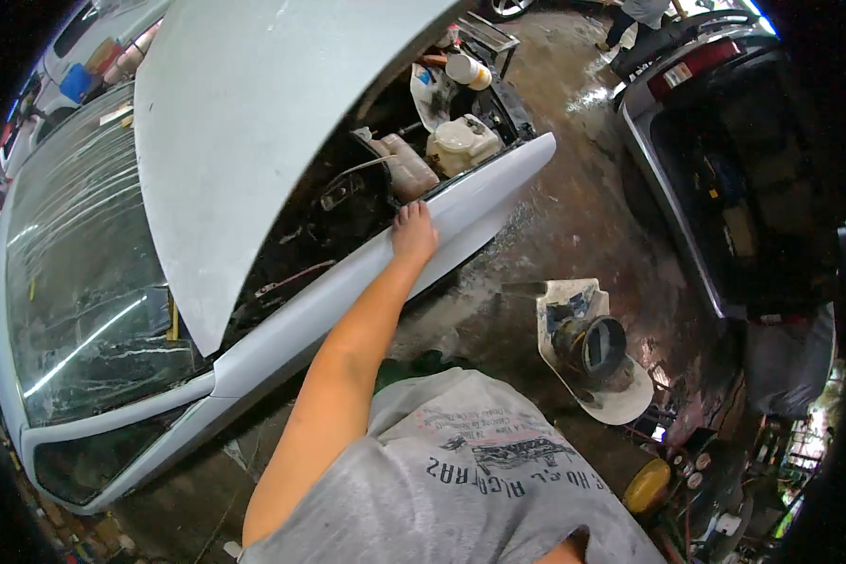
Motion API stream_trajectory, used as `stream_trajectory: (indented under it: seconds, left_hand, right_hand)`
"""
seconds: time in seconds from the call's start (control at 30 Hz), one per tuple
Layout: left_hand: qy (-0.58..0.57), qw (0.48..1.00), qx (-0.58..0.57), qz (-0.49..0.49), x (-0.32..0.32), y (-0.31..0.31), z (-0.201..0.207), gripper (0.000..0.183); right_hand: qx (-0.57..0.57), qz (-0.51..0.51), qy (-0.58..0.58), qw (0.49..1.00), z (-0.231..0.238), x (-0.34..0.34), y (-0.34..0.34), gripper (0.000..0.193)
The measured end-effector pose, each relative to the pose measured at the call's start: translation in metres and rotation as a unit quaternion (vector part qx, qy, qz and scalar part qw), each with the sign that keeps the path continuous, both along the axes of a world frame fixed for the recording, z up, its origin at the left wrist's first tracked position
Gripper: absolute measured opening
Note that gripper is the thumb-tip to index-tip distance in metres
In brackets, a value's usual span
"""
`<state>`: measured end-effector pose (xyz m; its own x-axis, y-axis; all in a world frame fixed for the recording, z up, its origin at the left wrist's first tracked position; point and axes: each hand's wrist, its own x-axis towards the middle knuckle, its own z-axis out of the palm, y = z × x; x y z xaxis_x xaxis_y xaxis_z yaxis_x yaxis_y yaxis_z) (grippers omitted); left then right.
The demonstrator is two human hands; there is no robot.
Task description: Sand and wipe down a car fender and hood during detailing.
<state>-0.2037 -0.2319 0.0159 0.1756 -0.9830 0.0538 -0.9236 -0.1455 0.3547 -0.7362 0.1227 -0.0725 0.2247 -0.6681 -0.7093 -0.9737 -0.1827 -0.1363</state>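
My left hand (414, 232) is at the upper edge of a pale grey car fender (348, 274), fingers bent closely over the rim. Beneath the raised hood (244, 122), the engine bay lies just beyond the hand. A dusty pinkish canister (407, 167) is close past my fingertips, and beside it sits an off-white plastic reservoir (462, 143). Farther off, a white tub (468, 71) leans near the front of the bay. My right hand is out of the picture; only a bit of skin shows at the lower edge.
On the wet, dusty floor (573, 226) stands a white plastic chair (620, 402) bearing a dark open can (600, 346). A dark vehicle (724, 179) is on the right, with another person (641, 13) at the far right. Clutter and a yellow-ended drum (647, 485) fill the lower right.
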Motion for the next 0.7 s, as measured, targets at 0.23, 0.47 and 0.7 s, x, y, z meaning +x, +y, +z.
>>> stream_trajectory:
  seconds: [0.23,0.47,0.7]
  left_hand:
    - [0.013,0.996,0.068,-0.049,0.017,-0.016,0.016,0.054]
    - [-0.013,0.997,0.075,-0.021,0.066,0.05,0.016,0.059]
    - [-0.045,0.998,0.039,-0.011,0.115,0.123,0.025,0.052]
  right_hand:
    - [0.013,0.024,0.029,0.999,-0.055,-0.097,0.069,0.035]
    - [0.06,-0.501,0.007,0.864,0.017,-0.005,0.0,0.044]
    - [0.02,-0.464,-0.066,0.883,0.031,0.045,0.022,0.047]
